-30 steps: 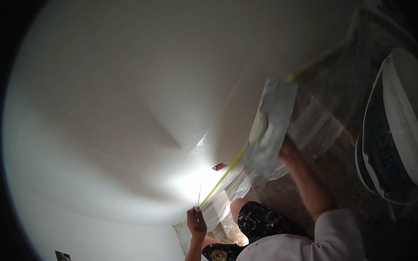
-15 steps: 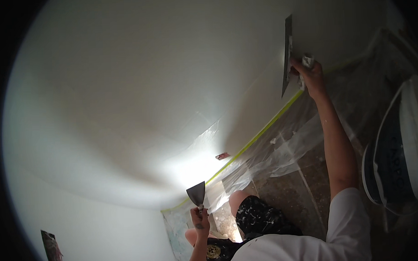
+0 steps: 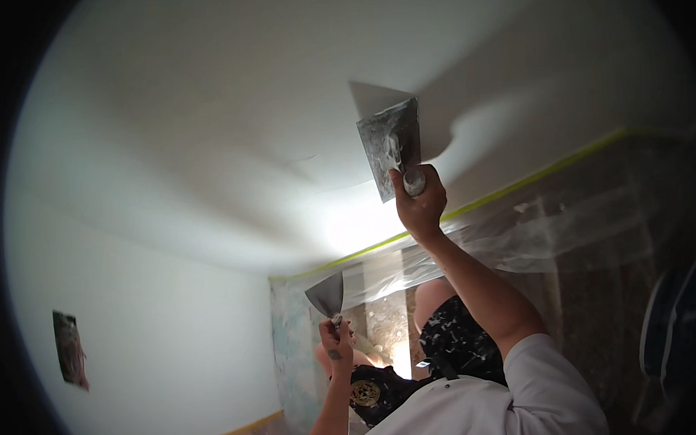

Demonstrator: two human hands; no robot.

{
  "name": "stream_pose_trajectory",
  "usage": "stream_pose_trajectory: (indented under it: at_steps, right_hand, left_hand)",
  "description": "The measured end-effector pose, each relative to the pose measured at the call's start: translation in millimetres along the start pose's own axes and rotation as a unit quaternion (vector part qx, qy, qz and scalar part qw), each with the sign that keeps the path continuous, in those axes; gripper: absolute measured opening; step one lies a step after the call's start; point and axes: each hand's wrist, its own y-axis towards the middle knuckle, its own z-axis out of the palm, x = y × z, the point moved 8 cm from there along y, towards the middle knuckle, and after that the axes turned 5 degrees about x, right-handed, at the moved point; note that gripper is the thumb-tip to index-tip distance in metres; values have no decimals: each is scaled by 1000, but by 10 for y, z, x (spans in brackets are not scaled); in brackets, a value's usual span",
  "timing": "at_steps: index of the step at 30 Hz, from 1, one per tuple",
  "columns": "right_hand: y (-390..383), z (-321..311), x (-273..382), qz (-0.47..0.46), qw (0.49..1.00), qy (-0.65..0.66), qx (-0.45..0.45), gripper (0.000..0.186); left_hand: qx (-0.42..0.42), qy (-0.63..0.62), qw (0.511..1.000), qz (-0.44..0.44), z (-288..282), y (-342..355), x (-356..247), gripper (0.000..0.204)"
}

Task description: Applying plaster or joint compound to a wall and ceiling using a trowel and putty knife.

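My right hand (image 3: 424,207) is closed around the handle of a rectangular plastering trowel (image 3: 374,144). The metal blade, smeared with pale filler, is up at the white wall (image 3: 229,106), and its shadow falls beside it. Whether the blade touches the wall all along its edge, I cannot tell. Lower down, my left hand (image 3: 336,342) grips a wide putty knife (image 3: 327,295) by its handle, with the flared blade pointing up. It is held above my legs, apart from the wall.
Yellow-green tape (image 3: 534,179) runs along the wall's foot, with clear plastic sheeting (image 3: 509,235) hanging over the tiled floor. A bucket (image 3: 677,321) stands at the right. A dark cut-out (image 3: 70,350) opens in the left wall. Bright light hits the wall low in the middle.
My right hand has brought the trowel leftward and lower along the wall, turning its blade from edge-on to face-on. The view has swung too; the left hand still holds the putty knife.
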Motion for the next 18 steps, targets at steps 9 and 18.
stream_pose_trajectory:
  at_steps: [9,18]
  right_hand:
    - [-1391,1939,153,57,997,24,47,33]
    - [-1790,2504,232,148,843,360,371,23]
  left_hand:
    - [-100,-80,992,18,-978,-326,7,16]
    - [-47,-237,969,-46,-1367,-573,111,20]
